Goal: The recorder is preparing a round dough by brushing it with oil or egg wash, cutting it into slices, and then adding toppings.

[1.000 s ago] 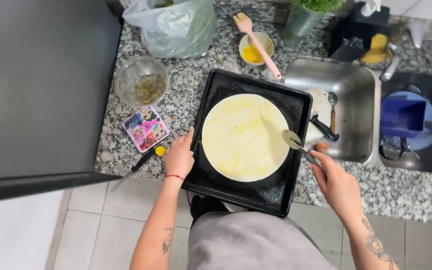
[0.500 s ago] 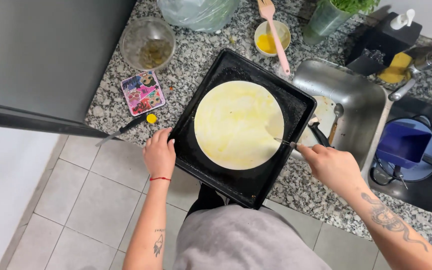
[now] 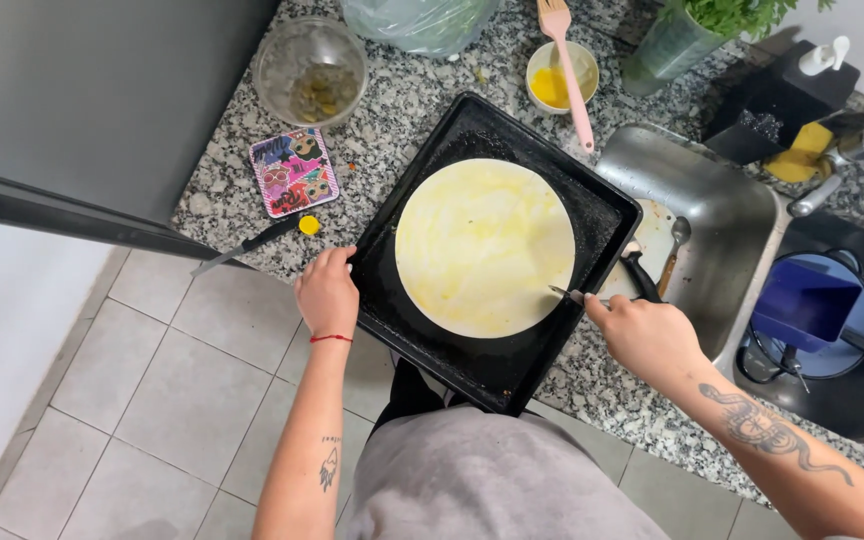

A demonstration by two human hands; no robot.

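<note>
Speckled granite desk (image 3: 392,120) in a small kitchen, tiled floor below, steel sink (image 3: 722,230) set in toward the right end. Sitting at the desk's front edge, partly overhanging it, is a black baking tray (image 3: 452,330), and lying flat in it is a pale round dough disc (image 3: 484,245), glossy with a yellow wash.

That disc looks thin, soft and floppy, light too, and likely slick on top; I'd say it would sag or tear if pinched at one spot, so it wants lifting from underneath at the rim. The tray is the stiff part, best taken by its raised edges.

Left hand (image 3: 327,290) is curled over the tray's left rim, fingers closed on the edge, wrist straight, forearm coming up from the front edge. Right hand (image 3: 642,335) is closed in a fist around a slim metal utensil (image 3: 567,294), whose tip just meets the disc's right edge; forearm angles in from the lower right.

Back along the desk: a small bowl of yellow liquid (image 3: 552,85) with a pink brush (image 3: 567,60) lying across it, a glass bowl (image 3: 310,72), and a colourful coaster (image 3: 294,172) near the left edge with a dark knife (image 3: 247,245) just in front of it.
</note>
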